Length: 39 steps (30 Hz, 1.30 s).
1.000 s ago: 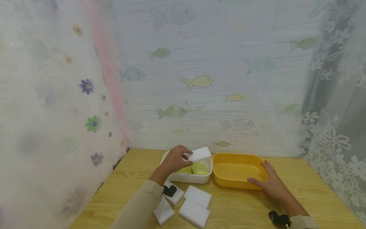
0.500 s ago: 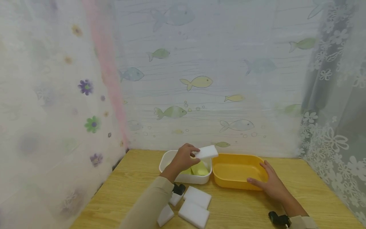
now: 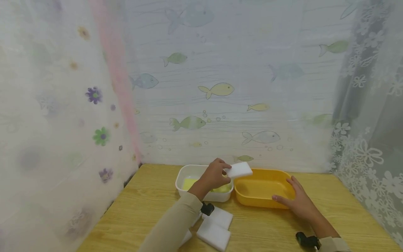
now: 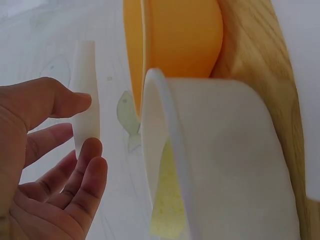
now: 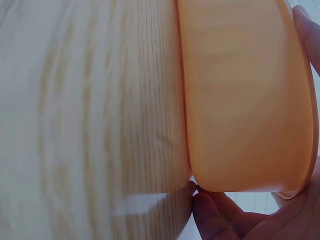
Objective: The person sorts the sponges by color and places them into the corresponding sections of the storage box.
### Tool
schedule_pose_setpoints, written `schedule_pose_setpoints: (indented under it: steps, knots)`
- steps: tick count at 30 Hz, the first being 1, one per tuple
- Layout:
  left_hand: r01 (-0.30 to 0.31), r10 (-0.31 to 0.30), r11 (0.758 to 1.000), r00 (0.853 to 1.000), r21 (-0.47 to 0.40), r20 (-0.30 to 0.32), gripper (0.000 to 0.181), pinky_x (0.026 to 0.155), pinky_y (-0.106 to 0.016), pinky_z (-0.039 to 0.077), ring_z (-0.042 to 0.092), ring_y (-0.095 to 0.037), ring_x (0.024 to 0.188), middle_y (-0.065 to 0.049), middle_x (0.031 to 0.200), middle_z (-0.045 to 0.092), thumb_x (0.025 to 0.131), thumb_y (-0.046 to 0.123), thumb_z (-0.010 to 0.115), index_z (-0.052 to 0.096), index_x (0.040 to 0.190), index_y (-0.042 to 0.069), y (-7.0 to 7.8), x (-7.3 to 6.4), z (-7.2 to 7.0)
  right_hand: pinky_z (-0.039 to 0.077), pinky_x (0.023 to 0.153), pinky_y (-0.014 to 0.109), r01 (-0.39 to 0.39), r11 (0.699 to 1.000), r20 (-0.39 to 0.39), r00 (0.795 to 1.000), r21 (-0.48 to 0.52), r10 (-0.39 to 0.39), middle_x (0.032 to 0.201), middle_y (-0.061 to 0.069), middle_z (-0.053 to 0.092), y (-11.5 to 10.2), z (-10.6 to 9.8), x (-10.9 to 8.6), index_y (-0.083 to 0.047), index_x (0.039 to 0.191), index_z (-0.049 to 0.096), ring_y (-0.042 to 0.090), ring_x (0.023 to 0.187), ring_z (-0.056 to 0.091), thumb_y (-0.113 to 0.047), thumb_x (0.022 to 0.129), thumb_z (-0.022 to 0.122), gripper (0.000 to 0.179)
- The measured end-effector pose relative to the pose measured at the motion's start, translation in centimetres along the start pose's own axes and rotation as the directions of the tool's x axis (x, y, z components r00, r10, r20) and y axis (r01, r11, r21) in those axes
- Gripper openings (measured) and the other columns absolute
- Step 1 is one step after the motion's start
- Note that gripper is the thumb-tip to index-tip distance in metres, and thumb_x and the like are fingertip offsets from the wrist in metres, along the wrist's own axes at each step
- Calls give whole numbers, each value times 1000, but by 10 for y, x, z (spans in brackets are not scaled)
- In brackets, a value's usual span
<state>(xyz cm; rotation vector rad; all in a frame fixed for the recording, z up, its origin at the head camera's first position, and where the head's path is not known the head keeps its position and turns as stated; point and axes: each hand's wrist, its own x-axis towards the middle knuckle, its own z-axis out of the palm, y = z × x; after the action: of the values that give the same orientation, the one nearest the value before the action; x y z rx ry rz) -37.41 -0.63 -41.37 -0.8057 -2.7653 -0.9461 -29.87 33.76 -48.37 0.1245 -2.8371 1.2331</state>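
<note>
My left hand pinches a white sponge between thumb and fingers. The sponge is above the near side of the yellow tub and overlaps its left rim in the head view. Seen edge-on in the left wrist view, the sponge looks like a thin slab. My right hand holds the tub's right end, thumb at the front rim and fingers round the far corner. To the left stands a white tub with yellow sponges inside, partly hidden by my left hand.
Several white sponges lie on the wooden table in front of the white tub, some hidden behind my left sleeve. The two tubs stand side by side. A fish-print curtain hangs behind the table's far edge.
My left hand has carried the white sponge rightward, from over the white tub to the yellow tub's left rim. The right hand and both tubs stay in place.
</note>
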Motion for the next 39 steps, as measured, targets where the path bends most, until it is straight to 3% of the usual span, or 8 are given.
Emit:
schedule_pose_setpoints:
  steps: [5, 11, 17, 23, 29, 33, 39]
  knots:
    - [-1, 1, 999, 1000, 53, 13, 46, 77, -19, 56, 70, -8, 91, -8, 120, 62, 83, 19, 85, 74, 126, 9, 12, -1, 11, 16, 108, 83, -2, 1000, 8, 1000, 2, 2, 170, 28, -14, 0, -2, -2, 1, 165, 7, 63, 150, 3, -51, 95, 71, 108]
    - [37, -33, 978, 999, 203, -21, 43, 80, -27, 55, 64, -10, 93, 2, 115, 66, 81, 39, 88, 77, 120, 22, 22, -2, 23, 17, 107, 83, 6, 1000, 7, 1000, -3, -6, 170, 28, -13, 0, -3, -2, 1, 165, 8, 63, 150, 3, -51, 95, 71, 107]
    - [47, -38, 965, 999, 257, -39, 39, 79, -27, 53, 61, -12, 93, 5, 115, 66, 82, 47, 86, 78, 113, 26, 28, -7, 33, 18, 107, 83, 10, 1000, 16, 1000, 11, -10, 170, 27, -12, 0, -2, -3, 0, 165, 8, 63, 150, 4, -51, 95, 70, 106]
    - [0, 21, 946, 998, 326, -60, 38, 81, -30, 50, 61, -11, 90, 7, 112, 69, 83, 54, 82, 78, 109, 27, 32, -7, 38, 18, 108, 83, 12, 1000, 4, 1000, 1, -12, 170, 28, -10, 1, -1, -4, 1, 165, 9, 63, 150, 5, -51, 95, 71, 107]
    - [-24, 57, 912, 996, 409, -69, 39, 75, -28, 45, 60, -9, 87, 10, 105, 70, 82, 60, 80, 78, 107, 30, 35, -4, 44, 18, 107, 83, 20, 1000, -10, 1000, -12, -20, 170, 30, -9, 1, -1, -3, 2, 164, 9, 64, 149, 6, -50, 95, 72, 107]
    - [-17, 53, 904, 996, 428, -73, 39, 74, -27, 44, 59, -8, 90, 12, 105, 69, 83, 61, 79, 78, 107, 31, 38, -2, 48, 18, 107, 83, 21, 1000, -12, 1000, -13, -21, 170, 30, -9, 0, 0, -4, 2, 164, 9, 64, 149, 6, -50, 94, 72, 107]
    - [-5, 43, 910, 996, 415, -83, 38, 72, -26, 42, 57, -7, 86, 12, 101, 68, 82, 61, 79, 79, 105, 30, 38, -1, 51, 18, 108, 83, 15, 1000, -11, 1000, -14, -15, 170, 29, -10, -1, 0, -3, 1, 165, 9, 63, 150, 6, -53, 94, 71, 108]
